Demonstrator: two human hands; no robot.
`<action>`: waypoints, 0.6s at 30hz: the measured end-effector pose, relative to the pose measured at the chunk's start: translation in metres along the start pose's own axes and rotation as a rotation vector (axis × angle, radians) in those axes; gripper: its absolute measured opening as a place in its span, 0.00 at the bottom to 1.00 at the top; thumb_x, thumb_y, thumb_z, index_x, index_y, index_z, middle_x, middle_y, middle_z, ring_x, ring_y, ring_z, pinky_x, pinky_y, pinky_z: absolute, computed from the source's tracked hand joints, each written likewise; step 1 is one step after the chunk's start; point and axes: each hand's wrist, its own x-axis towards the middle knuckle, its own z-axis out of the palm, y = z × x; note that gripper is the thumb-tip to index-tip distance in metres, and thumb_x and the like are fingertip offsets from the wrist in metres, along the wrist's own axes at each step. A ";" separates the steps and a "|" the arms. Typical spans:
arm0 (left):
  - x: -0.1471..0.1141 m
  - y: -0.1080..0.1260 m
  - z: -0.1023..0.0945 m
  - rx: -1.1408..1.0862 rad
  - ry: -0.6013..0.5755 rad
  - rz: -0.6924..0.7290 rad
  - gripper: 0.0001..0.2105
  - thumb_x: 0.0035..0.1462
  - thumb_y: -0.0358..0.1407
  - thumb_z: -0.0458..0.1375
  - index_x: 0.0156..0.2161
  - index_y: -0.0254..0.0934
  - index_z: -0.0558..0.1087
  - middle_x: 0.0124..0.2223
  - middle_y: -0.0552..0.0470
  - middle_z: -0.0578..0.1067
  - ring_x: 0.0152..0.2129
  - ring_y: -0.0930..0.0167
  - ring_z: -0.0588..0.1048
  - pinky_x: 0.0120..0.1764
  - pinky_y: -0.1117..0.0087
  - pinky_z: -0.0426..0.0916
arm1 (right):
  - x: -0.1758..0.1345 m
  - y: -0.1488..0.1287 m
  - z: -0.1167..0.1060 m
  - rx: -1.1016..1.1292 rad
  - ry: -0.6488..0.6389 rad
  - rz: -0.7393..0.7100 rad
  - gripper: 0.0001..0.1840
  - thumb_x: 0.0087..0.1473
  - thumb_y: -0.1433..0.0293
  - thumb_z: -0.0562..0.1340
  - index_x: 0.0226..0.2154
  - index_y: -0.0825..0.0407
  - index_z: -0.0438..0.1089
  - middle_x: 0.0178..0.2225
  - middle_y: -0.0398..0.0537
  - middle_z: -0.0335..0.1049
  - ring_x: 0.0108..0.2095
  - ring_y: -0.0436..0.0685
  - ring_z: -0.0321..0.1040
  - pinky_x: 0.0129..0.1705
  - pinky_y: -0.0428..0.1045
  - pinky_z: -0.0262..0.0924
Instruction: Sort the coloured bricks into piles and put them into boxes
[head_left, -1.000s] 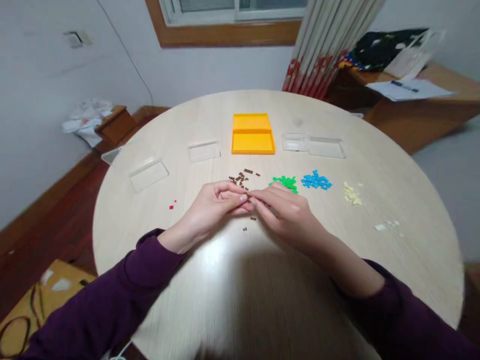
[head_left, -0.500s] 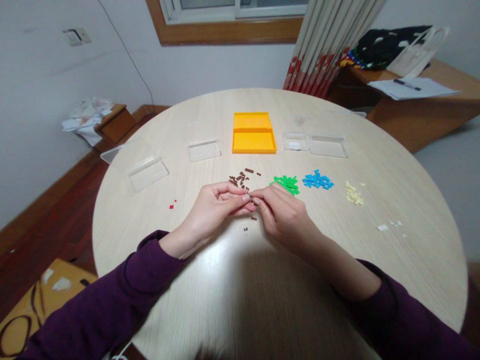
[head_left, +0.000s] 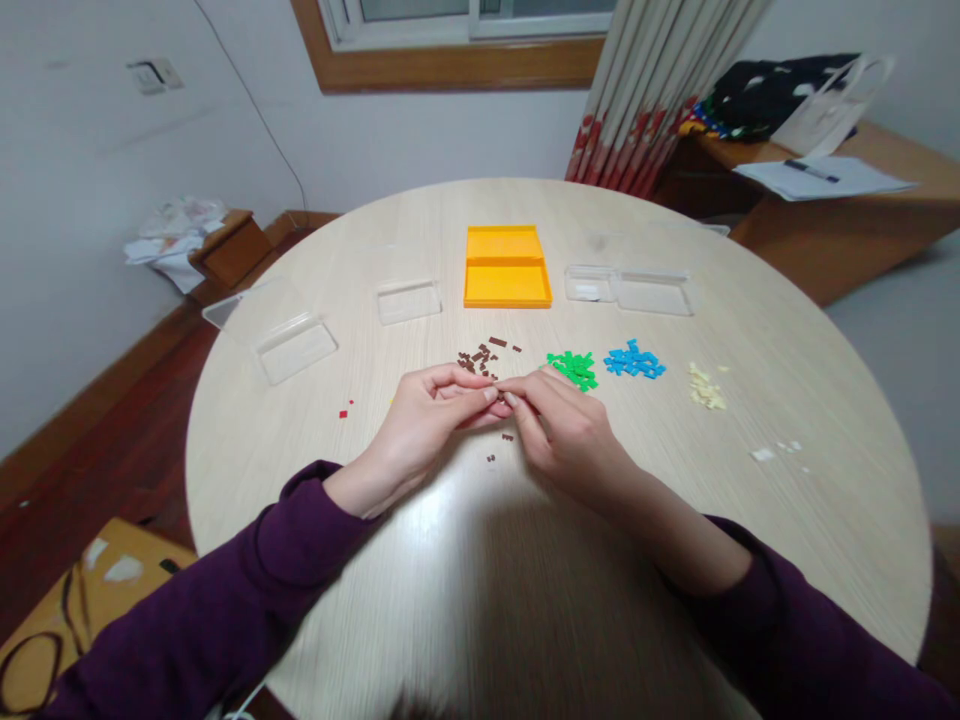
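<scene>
My left hand [head_left: 424, 410] and my right hand [head_left: 566, 420] meet fingertip to fingertip above the middle of the table. Between them is a small brown building brick [head_left: 502, 396], mostly hidden by the fingers; whether it is one piece or a few joined, I cannot tell. Both hands are closed in a pinch on it. A loose heap of brown bricks [head_left: 478, 357] lies just beyond my left fingers. Two more small brown pieces [head_left: 508, 437] rest on the tabletop below the hands. Green bricks [head_left: 574, 370] lie right behind my right hand, partly covered by it.
Blue bricks [head_left: 634, 360], cream bricks [head_left: 705, 387] and a few white pieces [head_left: 763, 455] lie to the right. Two red pieces [head_left: 343, 414] are at left. An open yellow box [head_left: 508, 304] and clear plastic cases [head_left: 409, 302] stand along the far side of the round table [head_left: 337, 620].
My fingers shift slightly around the brown brick, the right fingertips moving a little to the left. The heaps and boxes stay in place.
</scene>
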 end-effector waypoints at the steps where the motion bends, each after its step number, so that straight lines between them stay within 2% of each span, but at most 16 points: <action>1: 0.000 0.000 0.000 -0.001 -0.004 -0.001 0.12 0.39 0.34 0.72 0.27 0.31 0.74 0.26 0.50 0.79 0.25 0.72 0.79 0.41 0.65 0.74 | 0.000 0.000 0.000 0.006 -0.003 0.000 0.10 0.60 0.80 0.54 0.36 0.54 0.69 0.29 0.48 0.74 0.30 0.54 0.67 0.34 0.50 0.62; 8: -0.003 0.001 0.002 -0.016 -0.020 0.024 0.11 0.38 0.32 0.71 0.26 0.31 0.74 0.26 0.50 0.79 0.24 0.74 0.78 0.39 0.70 0.74 | 0.001 0.000 -0.002 0.036 0.008 0.019 0.10 0.60 0.79 0.54 0.33 0.52 0.69 0.28 0.47 0.74 0.29 0.54 0.67 0.33 0.50 0.61; 18: -0.005 -0.002 0.004 0.029 0.039 0.067 0.10 0.41 0.32 0.70 0.28 0.32 0.74 0.26 0.51 0.79 0.25 0.72 0.78 0.41 0.66 0.74 | 0.002 -0.004 0.002 0.038 0.031 0.033 0.11 0.60 0.80 0.53 0.34 0.54 0.69 0.28 0.49 0.71 0.29 0.55 0.66 0.33 0.50 0.61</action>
